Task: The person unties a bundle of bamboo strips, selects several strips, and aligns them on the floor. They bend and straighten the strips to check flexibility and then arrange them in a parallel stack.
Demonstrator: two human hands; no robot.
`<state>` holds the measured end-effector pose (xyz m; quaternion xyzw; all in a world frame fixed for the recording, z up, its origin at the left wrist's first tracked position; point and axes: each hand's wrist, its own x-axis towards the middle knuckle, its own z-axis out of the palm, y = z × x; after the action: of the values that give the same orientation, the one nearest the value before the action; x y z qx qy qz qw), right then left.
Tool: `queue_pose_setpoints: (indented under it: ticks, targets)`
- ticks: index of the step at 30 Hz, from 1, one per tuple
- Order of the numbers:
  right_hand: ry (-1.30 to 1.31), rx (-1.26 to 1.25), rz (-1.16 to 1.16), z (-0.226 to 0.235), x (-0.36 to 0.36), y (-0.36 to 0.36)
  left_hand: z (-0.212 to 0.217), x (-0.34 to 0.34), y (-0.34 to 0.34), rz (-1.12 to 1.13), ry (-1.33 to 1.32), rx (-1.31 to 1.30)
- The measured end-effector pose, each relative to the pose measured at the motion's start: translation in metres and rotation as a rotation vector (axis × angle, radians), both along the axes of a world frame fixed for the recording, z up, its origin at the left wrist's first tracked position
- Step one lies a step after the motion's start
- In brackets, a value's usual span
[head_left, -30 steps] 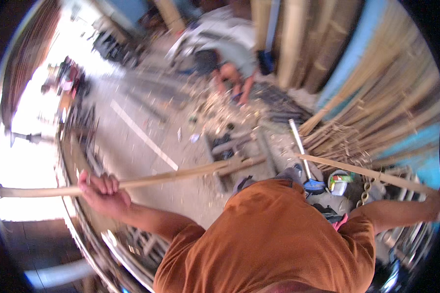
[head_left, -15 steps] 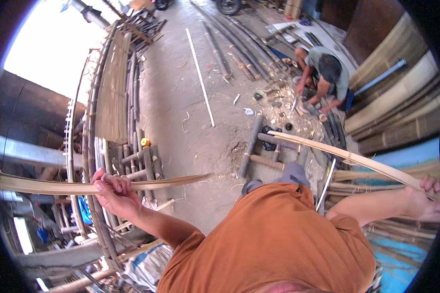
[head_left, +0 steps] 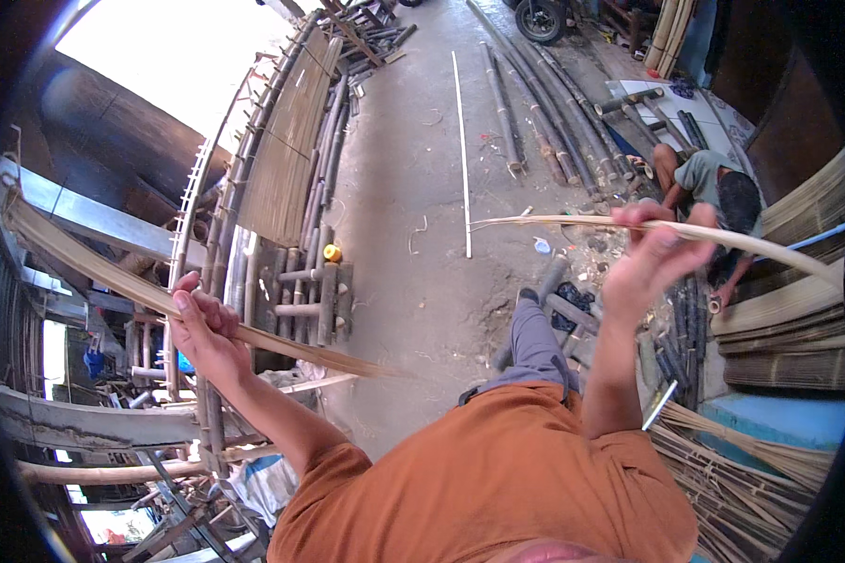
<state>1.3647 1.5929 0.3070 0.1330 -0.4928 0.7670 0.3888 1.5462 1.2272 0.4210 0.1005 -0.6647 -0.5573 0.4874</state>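
Take the middle of your view as the clock's centre. You have two hands up, each grasping one strip, so two strips are held in all.

Your left hand [head_left: 207, 328] is near 9 o'clock, its fingers folded over a long, flat, pale-tan bamboo strip [head_left: 113, 266] with the thumb pressed against it. That strip slants from the rim past 9 o'clock down to a thin end just below the centre.

Your right hand [head_left: 662, 249], a little blurred, is at 3 o'clock, fingers and thumb pinched on a second long, narrow, pale-cream bamboo strip [head_left: 554, 220]. This one runs from a thin tip near the centre, bowing down toward the rim at 3 o'clock. The two strips stand well apart in the view.

On the grey concrete floor [head_left: 394, 141], one straight, thin white strip [head_left: 461, 155] lies just past 12 o'clock. Several long, dark, round bamboo poles [head_left: 556, 105] lie at 1 o'clock, too crowded to count surely; beyond them is one black-tyred wheel [head_left: 541, 21].

One co-worker in a grey shirt [head_left: 699, 174] crouches at 2 o'clock. At 10 o'clock you have one slatted tan bamboo panel [head_left: 282, 159] and one small, round yellow object [head_left: 332, 252]. One bundle of thin brown bamboo strips [head_left: 732, 469] spreads at 4 o'clock.
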Motion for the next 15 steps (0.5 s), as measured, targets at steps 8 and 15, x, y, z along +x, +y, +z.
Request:
queue_pose_setpoints:
  ticks: [8,15]
  targets:
    - [0.004,0.11,0.289,-0.077,-0.162,-0.116,-0.045,-0.13,-0.036,0.064,-0.145,0.021]
    - [-0.103,0.255,0.391,-0.092,-0.354,-0.191,-0.12,-0.31,-0.111,0.094,-0.387,0.067]
